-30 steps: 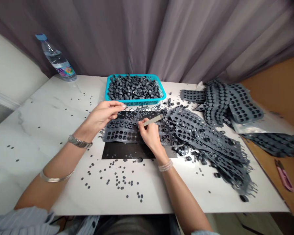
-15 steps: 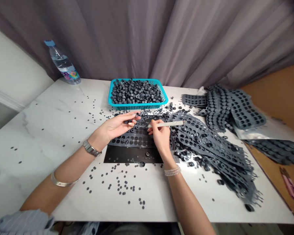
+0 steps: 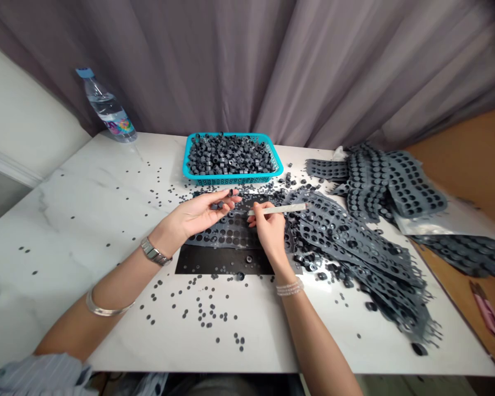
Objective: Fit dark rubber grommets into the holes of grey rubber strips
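Note:
Between the thumb and fingers of my left hand (image 3: pixel 204 212) is a small black rubber cap (image 3: pixel 231 193), and more dark pieces show under its curled fingers. My right hand (image 3: pixel 269 224) is closed round a pale, slim stick-like tool (image 3: pixel 284 209), held like a pen; its tip points left towards my left hand. Beneath both hands lies a grey rubber sheet with rows of round holes (image 3: pixel 226 237), on a black mat (image 3: pixel 214 264). A loose black ring (image 3: pixel 240 276) rests at the mat's front edge.
A turquoise basket (image 3: pixel 231 177) full of black rubber pieces stands behind my hands. Punched rubber sheets (image 3: pixel 355 242) are heaped on the right, with pink-handled cutters (image 3: pixel 489 313) beyond. A water bottle (image 3: pixel 111 113) stands back left. Small black discs litter the white table (image 3: pixel 86 231).
The pale tool has shifted slightly left in my right hand, its tip nearer my left hand. My left hand has barely moved and still holds the rubber cap.

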`<action>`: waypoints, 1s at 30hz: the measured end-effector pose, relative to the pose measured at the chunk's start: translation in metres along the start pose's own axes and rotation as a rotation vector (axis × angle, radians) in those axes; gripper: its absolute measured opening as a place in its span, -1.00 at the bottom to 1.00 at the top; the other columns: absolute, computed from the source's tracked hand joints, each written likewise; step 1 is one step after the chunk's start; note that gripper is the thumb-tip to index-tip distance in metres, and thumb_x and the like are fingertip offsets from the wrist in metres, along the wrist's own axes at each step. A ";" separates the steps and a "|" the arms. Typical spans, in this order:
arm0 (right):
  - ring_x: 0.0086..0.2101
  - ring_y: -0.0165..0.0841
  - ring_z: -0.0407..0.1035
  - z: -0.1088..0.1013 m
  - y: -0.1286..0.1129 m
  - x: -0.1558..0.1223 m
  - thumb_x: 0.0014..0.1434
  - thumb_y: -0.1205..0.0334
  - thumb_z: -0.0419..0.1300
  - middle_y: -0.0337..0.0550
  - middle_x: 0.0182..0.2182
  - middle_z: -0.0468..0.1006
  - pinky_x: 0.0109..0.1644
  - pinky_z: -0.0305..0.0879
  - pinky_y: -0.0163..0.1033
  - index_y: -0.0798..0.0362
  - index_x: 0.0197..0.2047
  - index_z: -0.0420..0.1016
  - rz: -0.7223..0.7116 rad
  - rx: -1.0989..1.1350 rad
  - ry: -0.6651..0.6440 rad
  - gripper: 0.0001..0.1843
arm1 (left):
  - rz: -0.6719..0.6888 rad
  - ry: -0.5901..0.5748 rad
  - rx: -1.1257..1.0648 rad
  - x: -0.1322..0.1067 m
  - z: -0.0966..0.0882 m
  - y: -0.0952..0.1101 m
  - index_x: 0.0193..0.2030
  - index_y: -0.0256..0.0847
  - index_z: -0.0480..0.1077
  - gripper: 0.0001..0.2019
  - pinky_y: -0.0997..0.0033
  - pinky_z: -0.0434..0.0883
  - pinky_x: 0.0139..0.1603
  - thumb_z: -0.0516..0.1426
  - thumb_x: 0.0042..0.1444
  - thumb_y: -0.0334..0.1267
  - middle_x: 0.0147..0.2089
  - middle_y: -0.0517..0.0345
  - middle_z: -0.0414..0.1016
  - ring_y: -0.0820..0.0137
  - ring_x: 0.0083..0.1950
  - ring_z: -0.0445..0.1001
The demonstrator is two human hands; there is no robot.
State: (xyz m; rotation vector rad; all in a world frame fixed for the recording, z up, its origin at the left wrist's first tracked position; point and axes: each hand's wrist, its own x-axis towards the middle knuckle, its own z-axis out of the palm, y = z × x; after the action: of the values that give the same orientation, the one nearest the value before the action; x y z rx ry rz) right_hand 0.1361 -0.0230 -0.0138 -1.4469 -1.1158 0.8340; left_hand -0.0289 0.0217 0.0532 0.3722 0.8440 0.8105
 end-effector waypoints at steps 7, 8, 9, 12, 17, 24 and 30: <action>-0.58 -0.38 0.40 0.001 0.001 0.003 0.18 -0.08 0.12 -0.26 -0.60 0.48 -0.47 0.33 -0.32 0.03 -0.44 0.37 0.024 0.053 -0.003 -0.65 | 0.024 -0.043 -0.070 0.004 -0.012 0.004 -0.40 -0.40 0.44 -0.88 0.50 0.49 -0.39 0.07 0.01 -0.54 -0.26 -0.20 0.49 0.28 -0.20 0.52; -0.58 -0.38 0.40 0.001 0.002 0.006 0.18 -0.08 0.12 -0.26 -0.60 0.48 -0.47 0.34 -0.32 0.03 -0.44 0.38 0.030 0.053 -0.014 -0.65 | 0.026 -0.053 -0.079 0.006 -0.014 0.005 -0.45 -0.38 0.41 -0.90 0.52 0.45 -0.47 0.09 0.02 -0.50 -0.33 -0.12 0.46 0.33 -0.27 0.50; -0.59 -0.38 0.40 0.002 0.003 0.009 0.18 -0.08 0.12 -0.25 -0.60 0.49 -0.47 0.34 -0.31 0.03 -0.44 0.39 0.034 0.042 -0.032 -0.65 | 0.027 -0.063 -0.081 0.008 -0.017 0.006 -0.47 -0.36 0.40 -0.90 0.56 0.39 -0.54 0.10 0.04 -0.47 -0.41 -0.03 0.40 0.40 -0.36 0.46; -0.59 -0.36 0.42 0.005 0.007 0.016 0.19 -0.06 0.11 -0.24 -0.62 0.50 -0.44 0.34 -0.30 0.03 -0.46 0.39 0.018 -0.056 -0.104 -0.65 | 0.033 -0.087 -0.009 0.012 -0.021 0.006 -0.35 -0.41 0.46 -0.92 0.67 0.21 -0.65 0.13 0.12 -0.48 -0.52 0.18 0.24 0.60 -0.53 0.27; -0.54 -0.33 0.45 0.011 0.008 0.016 0.24 -0.02 0.07 -0.23 -0.62 0.52 -0.38 0.32 -0.30 0.01 -0.47 0.38 -0.056 -0.186 -0.130 -0.65 | 0.066 -0.061 0.271 0.012 -0.020 0.000 -0.13 -0.43 0.51 -0.79 0.69 -0.01 -0.71 0.11 0.13 -0.56 -0.50 0.20 0.24 0.67 -0.59 0.10; -0.53 -0.33 0.42 0.013 0.004 0.012 0.26 0.02 0.05 -0.23 -0.61 0.51 -0.39 0.22 -0.32 -0.01 -0.51 0.35 -0.135 -0.314 -0.173 -0.64 | 0.507 0.124 1.401 0.018 -0.025 -0.015 -0.15 -0.23 0.58 -0.78 0.48 0.21 -0.50 0.20 0.08 -0.25 -0.57 0.24 0.33 0.50 -0.54 0.24; -0.52 -0.34 0.40 0.015 0.003 0.013 0.28 0.08 0.05 -0.24 -0.59 0.50 -0.39 0.15 -0.33 -0.01 -0.49 0.35 -0.197 -0.370 -0.186 -0.67 | 0.648 0.134 1.915 0.029 -0.027 -0.027 -0.06 -0.22 0.54 -0.72 0.27 0.38 -0.08 0.16 0.09 -0.29 -0.15 -0.01 0.57 0.21 -0.14 0.51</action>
State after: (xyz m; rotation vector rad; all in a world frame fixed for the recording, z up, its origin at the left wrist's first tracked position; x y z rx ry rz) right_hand 0.1265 -0.0056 -0.0183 -1.5477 -1.5910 0.6542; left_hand -0.0261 0.0256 0.0056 2.3734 1.4604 0.3274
